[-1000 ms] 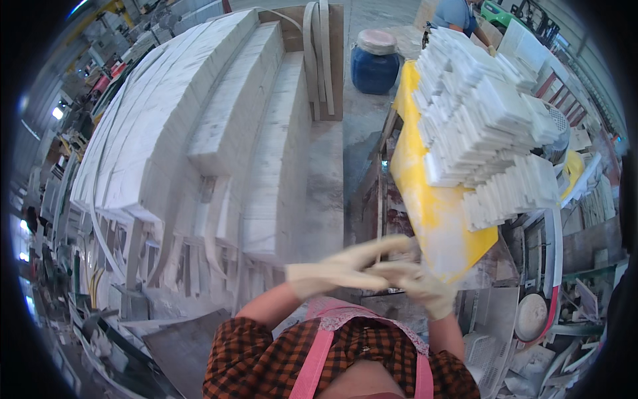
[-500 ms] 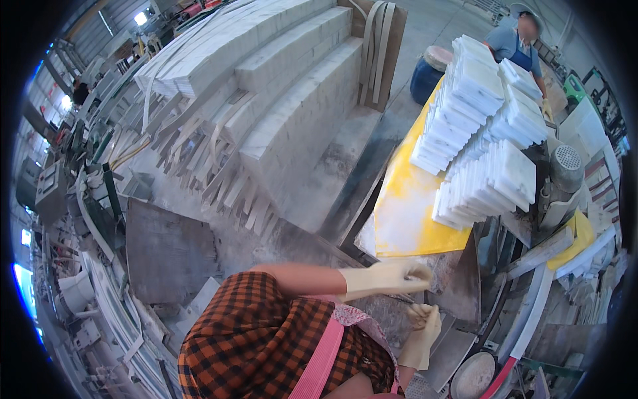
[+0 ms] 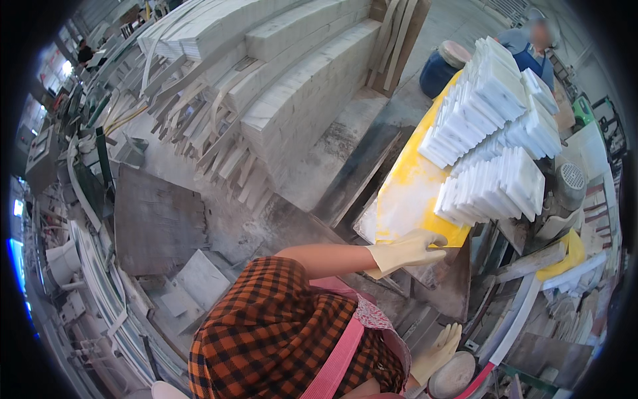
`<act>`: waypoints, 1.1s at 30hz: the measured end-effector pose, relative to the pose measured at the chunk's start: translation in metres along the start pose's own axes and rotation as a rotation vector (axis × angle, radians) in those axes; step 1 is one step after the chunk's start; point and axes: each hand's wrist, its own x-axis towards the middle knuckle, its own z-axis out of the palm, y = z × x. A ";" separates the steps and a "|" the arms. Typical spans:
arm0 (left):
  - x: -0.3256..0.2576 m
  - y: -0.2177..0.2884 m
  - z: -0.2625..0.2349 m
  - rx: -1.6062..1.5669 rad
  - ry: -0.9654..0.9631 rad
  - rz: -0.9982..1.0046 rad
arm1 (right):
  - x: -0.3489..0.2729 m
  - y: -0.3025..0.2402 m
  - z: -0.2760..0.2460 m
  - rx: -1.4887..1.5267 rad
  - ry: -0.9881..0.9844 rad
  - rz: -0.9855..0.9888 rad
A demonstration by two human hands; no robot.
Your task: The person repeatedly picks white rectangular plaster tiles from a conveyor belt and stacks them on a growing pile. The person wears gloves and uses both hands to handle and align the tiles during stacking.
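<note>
My left hand (image 3: 404, 251), in a cream rubber glove, reaches out from an orange checked sleeve. It lies with loose fingers on the near edge of a yellow-topped board (image 3: 407, 193). White stone tiles (image 3: 493, 189) stand on edge in rows on that board, with a taller stack (image 3: 488, 106) behind them. My right hand (image 3: 435, 352), also gloved, hangs low by my hip with its fingers apart and nothing in it. It is just above a round pale disc (image 3: 452, 378).
Long stacks of curved white stone mouldings (image 3: 299, 73) fill the floor to the left. A grey slab (image 3: 156, 219) and offcuts lie nearby. A blue barrel (image 3: 440, 66) stands behind the board. Another person in blue (image 3: 531, 43) works at the far right.
My hands were together at the board's edge. They have parted: the left stays on the yellow board, the right has dropped to my side. My view has swung left.
</note>
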 end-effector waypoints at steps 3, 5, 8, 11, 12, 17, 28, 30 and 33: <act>0.008 -0.008 0.005 0.110 0.060 0.017 | 0.028 -0.002 -0.021 -0.201 0.084 -0.089; 0.013 -0.012 0.009 0.168 0.107 0.025 | 0.054 -0.003 -0.035 -0.344 0.205 -0.078; 0.020 -0.020 0.024 0.239 0.199 0.026 | 0.097 0.003 -0.072 -0.598 0.226 -0.101; 0.029 -0.039 0.049 0.416 0.334 0.157 | 0.152 0.045 -0.125 -0.643 0.355 -0.242; 0.034 -0.047 0.058 0.497 0.360 0.113 | 0.171 0.064 -0.146 -0.651 0.392 -0.290; 0.033 -0.097 0.085 0.737 0.552 0.095 | 0.215 0.149 -0.249 -1.051 0.437 -0.203; 0.028 -0.124 0.060 0.894 0.419 0.299 | 0.185 0.191 -0.243 -1.062 0.364 -0.112; 0.028 -0.130 0.057 0.875 0.403 0.273 | 0.193 0.188 -0.242 -1.068 0.359 -0.046; 0.027 -0.136 0.057 0.869 0.400 0.249 | 0.187 0.180 -0.240 -1.142 0.352 -0.076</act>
